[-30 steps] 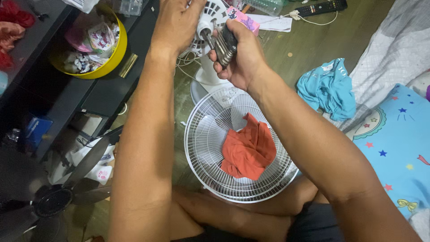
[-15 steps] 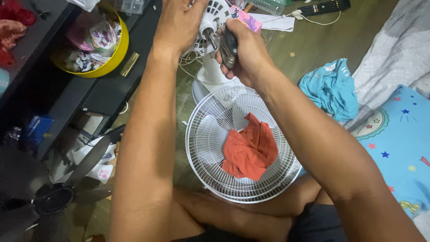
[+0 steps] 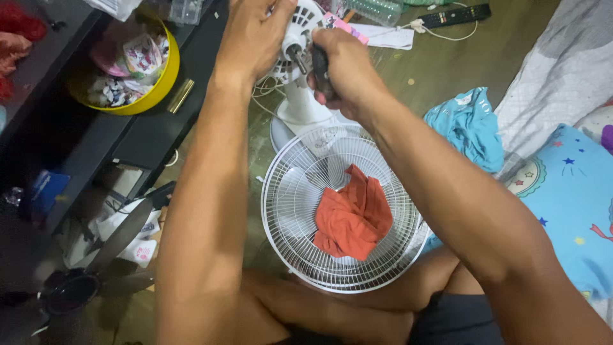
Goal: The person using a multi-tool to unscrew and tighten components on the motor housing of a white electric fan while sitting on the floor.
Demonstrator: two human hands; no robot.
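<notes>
- Nearest, resting against the crossed legs: white wire fan guard [image 3: 300, 211], detached and lying flat on the floor, with a crumpled orange-red cloth [image 3: 352, 217] inside it. Guard removal judged complete.
- To the left on the floor: dark fan blade [image 3: 96, 268], off its shaft and lying apart from the motor. Blade removal likewise judged complete.
- Further out, at arm's length: white fan motor housing [image 3: 305, 29] on its white stand [image 3: 300, 108], upright, bare metal shaft exposed at the front.
- Left hand [image 3: 252, 35] closed around the side of the housing, steadying it.
- Right hand [image 3: 345, 67] closed on a dark-handled tool [image 3: 319, 67], its tip close beside the shaft; exact contact point hidden by the fingers.
- Judged stage: dismantling well advanced, work now on the motor front; reassembly of 2 parts, blade and guard, outstanding.
- Farthest: yellow bowl [image 3: 159, 80] of small items on the dark shelf, black remote [image 3: 456, 14] on the floor, blue garment [image 3: 466, 124] to the right, none in use.
</notes>
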